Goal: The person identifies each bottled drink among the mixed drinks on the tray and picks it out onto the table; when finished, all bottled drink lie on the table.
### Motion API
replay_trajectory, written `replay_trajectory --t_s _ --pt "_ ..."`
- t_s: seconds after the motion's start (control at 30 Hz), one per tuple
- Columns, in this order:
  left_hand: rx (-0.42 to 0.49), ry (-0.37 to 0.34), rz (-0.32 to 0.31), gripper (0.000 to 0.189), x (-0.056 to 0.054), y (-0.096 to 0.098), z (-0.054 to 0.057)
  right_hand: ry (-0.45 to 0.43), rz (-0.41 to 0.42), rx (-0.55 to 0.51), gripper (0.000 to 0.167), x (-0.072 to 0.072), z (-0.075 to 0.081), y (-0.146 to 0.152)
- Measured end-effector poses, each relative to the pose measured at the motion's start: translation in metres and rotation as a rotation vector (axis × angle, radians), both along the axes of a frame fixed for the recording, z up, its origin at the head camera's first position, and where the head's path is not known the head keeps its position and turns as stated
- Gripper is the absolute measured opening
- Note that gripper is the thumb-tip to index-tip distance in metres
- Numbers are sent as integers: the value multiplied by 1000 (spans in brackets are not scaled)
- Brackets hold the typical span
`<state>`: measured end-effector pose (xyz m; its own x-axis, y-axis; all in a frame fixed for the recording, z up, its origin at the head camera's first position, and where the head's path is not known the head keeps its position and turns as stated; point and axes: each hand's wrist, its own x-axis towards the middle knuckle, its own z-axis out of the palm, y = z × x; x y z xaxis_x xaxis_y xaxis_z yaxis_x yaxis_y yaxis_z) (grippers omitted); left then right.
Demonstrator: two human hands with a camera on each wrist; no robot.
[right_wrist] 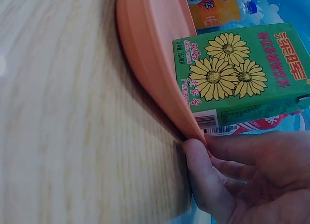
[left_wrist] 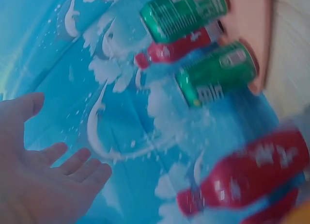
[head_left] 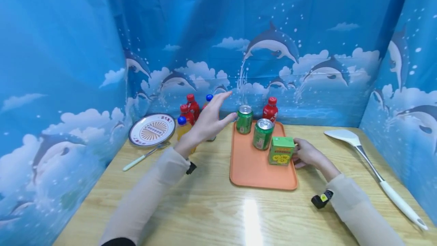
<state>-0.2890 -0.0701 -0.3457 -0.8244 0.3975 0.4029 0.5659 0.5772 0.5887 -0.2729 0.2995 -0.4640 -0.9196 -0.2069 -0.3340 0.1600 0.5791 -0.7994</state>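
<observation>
My right hand (head_left: 305, 154) pinches the right rim of the orange tray (head_left: 249, 170) between thumb and fingers, as the right wrist view shows close up. Beside those fingers a green drink carton with yellow flowers (right_wrist: 232, 69) stands upright on the tray. Two green cans share the tray: a nearer can (head_left: 263, 135) and a farther can (head_left: 244, 120). My left hand (head_left: 208, 122) hovers to the tray's left, fingers extended and thumb apart, holding nothing. In the head view it overlaps several bottles, among them a red bottle (head_left: 193, 107) and an orange drink bottle (head_left: 183, 126).
Behind the tray stands another red bottle (head_left: 271, 110). At left, a patterned plate (head_left: 136, 139) leans by the curtain, with a green-handled utensil (head_left: 136, 162) before it. A white-handled turner (head_left: 385, 185) lies at right. Dolphin-print curtains (head_left: 211, 18) enclose the table (head_left: 205, 208).
</observation>
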Motion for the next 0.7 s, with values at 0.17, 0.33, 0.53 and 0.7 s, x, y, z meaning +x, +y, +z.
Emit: replay_trajectory --t_s 0.17,0.33,0.53,0.7 --pt "-35 -122 -35 75 -16 37 -8 13 -3 -22 39 1 -3 2" --pt "-76 -164 -49 74 -33 67 -19 20 -5 -17 36 2 -4 1" --pt "-89 -216 -14 72 -51 96 -30 19 -21 -12 39 3 -4 -2" --pt "-109 -266 44 73 -67 113 -36 29 -27 -10 38 4 0 -1"
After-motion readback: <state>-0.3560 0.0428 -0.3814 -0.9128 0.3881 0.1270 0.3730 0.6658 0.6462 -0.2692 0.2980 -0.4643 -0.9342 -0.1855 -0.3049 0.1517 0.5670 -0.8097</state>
